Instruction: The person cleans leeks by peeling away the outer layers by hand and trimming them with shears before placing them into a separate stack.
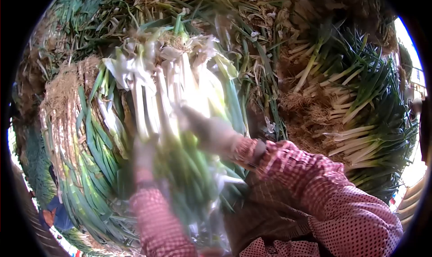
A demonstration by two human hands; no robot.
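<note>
A thick bunch of green onions (185, 84) lies in front of me, white stalks and roots pointing away, green leaves toward me. At the left edge of this bunch is my left hand (145, 153), pale and possibly gloved. My right hand (204, 127) reaches across its white stalks from the right, also pale. Both hands are smeared by motion, so their fingers do not show clearly. Torn, whitish outer leaves (119, 70) hang about the root end.
More green onions with brown, dry outer skins (67, 117) lie in a row on the left. On the right is a pile of white-stemmed green onions (355, 135) with brown roots. Stripped leaves and peelings (252, 45) cover the ground ahead.
</note>
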